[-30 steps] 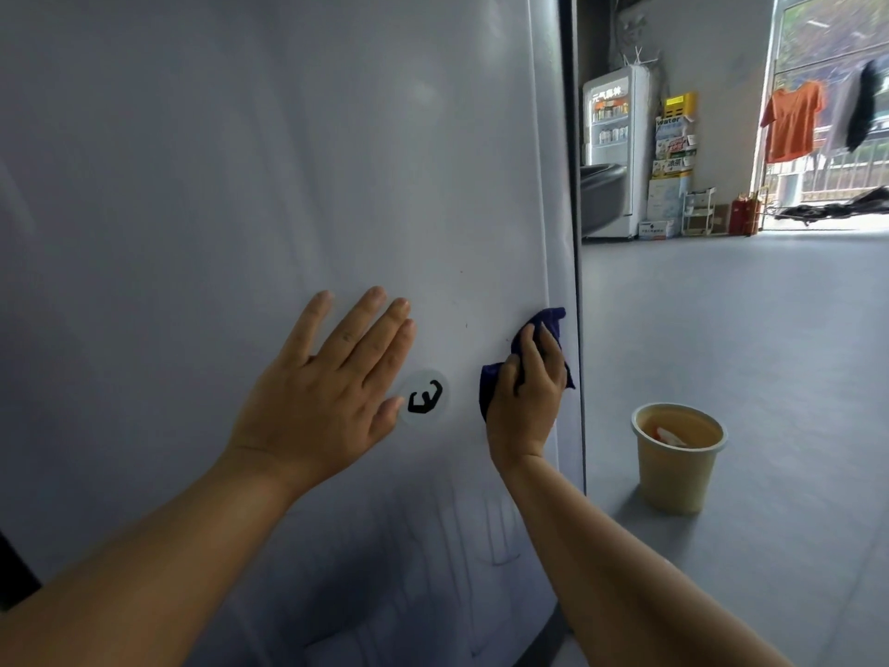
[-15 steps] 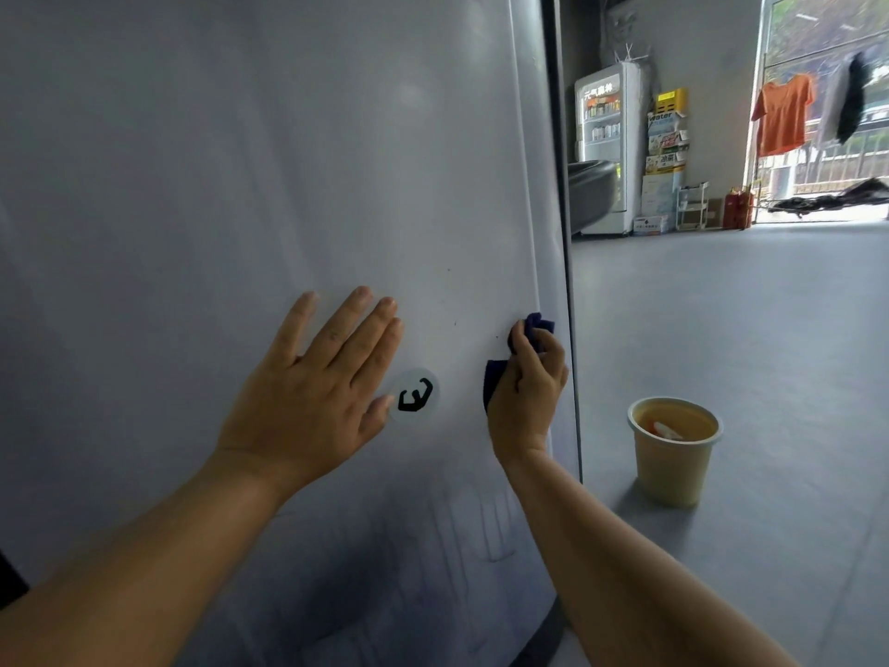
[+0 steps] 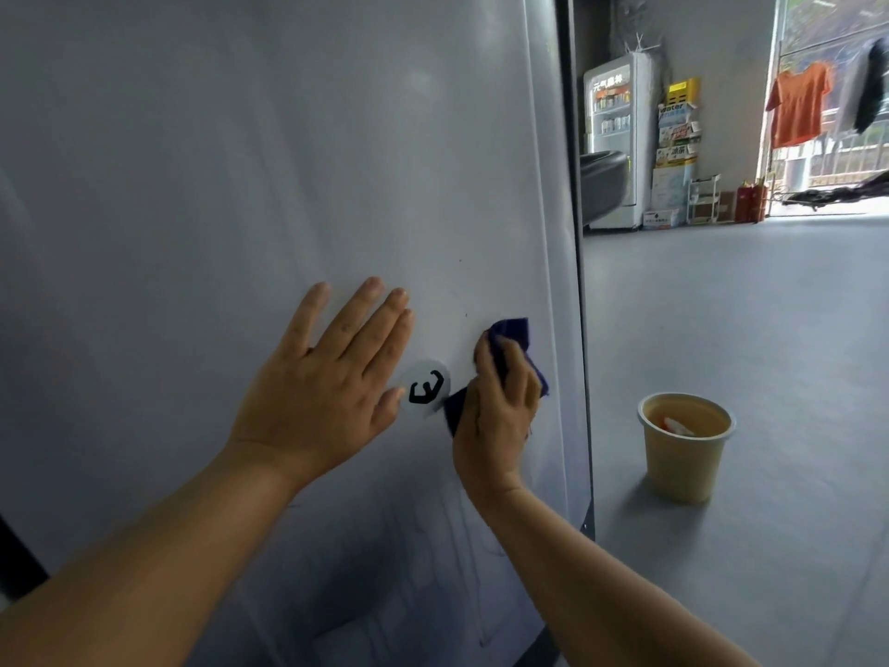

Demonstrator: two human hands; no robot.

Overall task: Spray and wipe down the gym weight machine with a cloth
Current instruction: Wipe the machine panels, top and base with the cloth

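The weight machine's broad pale grey panel (image 3: 240, 161) fills the left of the view. A round white sticker with a black logo (image 3: 425, 388) sits on it at mid height. My left hand (image 3: 322, 387) lies flat on the panel, fingers straight, just left of the sticker. My right hand (image 3: 500, 411) grips a dark blue cloth (image 3: 514, 332) and presses it against the panel right of the sticker, near the panel's right edge. Wet streaks show on the panel below the hands. No spray bottle is visible.
A beige bucket (image 3: 683, 469) with brownish water and something floating stands on the grey floor (image 3: 745, 329) right of the machine. Far back are a drinks fridge (image 3: 613, 137), stacked boxes (image 3: 676, 156) and hanging clothes (image 3: 798, 103) by a bright doorway.
My right hand with the cloth has slid a little leftward across the panel toward the sticker. My left hand stays flat in the same place.
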